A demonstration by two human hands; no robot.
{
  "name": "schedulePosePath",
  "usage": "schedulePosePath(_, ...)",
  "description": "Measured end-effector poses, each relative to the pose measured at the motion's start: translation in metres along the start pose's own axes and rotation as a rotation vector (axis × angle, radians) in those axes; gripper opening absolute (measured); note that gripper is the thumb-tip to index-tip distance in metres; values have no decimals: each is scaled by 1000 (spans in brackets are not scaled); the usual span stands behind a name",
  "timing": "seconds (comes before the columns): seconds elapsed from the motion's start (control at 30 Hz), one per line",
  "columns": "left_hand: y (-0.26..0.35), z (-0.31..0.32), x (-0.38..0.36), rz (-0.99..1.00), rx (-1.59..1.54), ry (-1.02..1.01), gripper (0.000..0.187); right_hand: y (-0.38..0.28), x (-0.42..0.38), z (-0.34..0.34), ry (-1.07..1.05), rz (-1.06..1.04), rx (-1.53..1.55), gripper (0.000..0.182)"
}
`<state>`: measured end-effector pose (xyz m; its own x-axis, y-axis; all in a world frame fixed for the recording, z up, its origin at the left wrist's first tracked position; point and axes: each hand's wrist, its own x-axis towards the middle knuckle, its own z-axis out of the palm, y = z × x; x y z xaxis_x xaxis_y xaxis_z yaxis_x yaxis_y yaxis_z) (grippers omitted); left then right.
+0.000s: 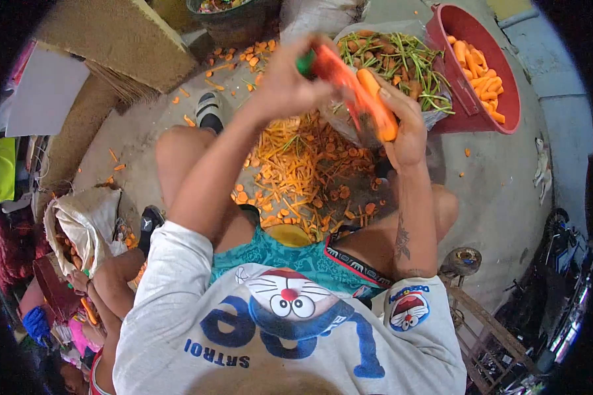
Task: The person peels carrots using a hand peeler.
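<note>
My left hand [293, 82] is closed around a blurred red tool with a green end [333, 69], which looks like a peeler. It lies along the side of a bright orange carrot [379, 108]. That carrot is gripped in my right hand [405, 122], its fingers wrapped round the far side. Below both hands, a heap of carrot peelings and cut carrot ends [286, 168] covers the floor between my legs. Just beyond my right hand is a plastic sack [435, 118] of unpeeled carrots with green stems [402, 59].
A red tub [510, 59] holding peeled carrots [478, 76] tilts at the upper right. A dark bin [227, 23] stands at the top. At lower left, another person's hand [79, 282] is beside a white sack [89, 220]. A metal-framed cart [484, 316] stands at the right.
</note>
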<state>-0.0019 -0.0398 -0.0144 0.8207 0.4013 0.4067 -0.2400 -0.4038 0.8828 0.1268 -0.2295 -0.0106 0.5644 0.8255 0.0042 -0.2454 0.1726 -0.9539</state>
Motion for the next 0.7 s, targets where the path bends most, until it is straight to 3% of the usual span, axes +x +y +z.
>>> schedulePosePath(0.03, -7, -10, 8, -77, 4, 132, 42, 2, -2, 1, -8, 8, 37, 47)
schedulePosePath(0.07, -19, -21, 13, -76, 8, 134, 42, 1, -3, 2, -12, 7, 39, 47)
schedulePosePath(0.13, -37, -38, 19, -70, -114, 329, 43, -1, -3, 2, 32, 114, 78, 48)
schedulePosePath(0.17, -23, -31, 14, -65, 47, 323, 47, 0, 0, 2, 31, 106, 77, 48)
schedulePosePath(0.2, -14, -14, 7, -62, -7, 264, 47, 2, 3, 2, 67, 67, 100, 49)
schedulePosePath(0.27, 7, 10, -8, 128, 92, 28, 46, 2, 3, 2, 111, 34, 123, 49)
schedulePosePath(0.4, -9, -9, 6, -13, 1, 38, 44, -3, -6, 4, 25, 91, 42, 50)
schedulePosePath(0.47, -31, -35, 22, 30, -27, 333, 43, -4, -4, 5, 5, 81, 31, 50)
schedulePosePath(0.53, -37, -37, 19, -63, -60, 319, 50, -1, 0, -8, 21, 217, 144, 50)
schedulePosePath(0.57, -33, -23, 12, -56, 54, 281, 43, 3, 11, -22, -326, 219, 580, 49)
schedulePosePath(0.6, -29, -7, 3, -55, 167, 239, 36, 13, 9, -31, -321, 218, 580, 49)
schedulePosePath(0.63, -2, 9, -6, -39, -60, 116, 32, 4, 6, -7, -85, 168, 379, 49)
schedulePosePath(0.67, 2, 12, -4, -42, -63, 115, 32, -1, 4, 6, 147, 118, 173, 49)
schedulePosePath(0.7, 3, 15, -4, -41, -97, 98, 37, -2, 1, 5, 150, 125, 170, 49)
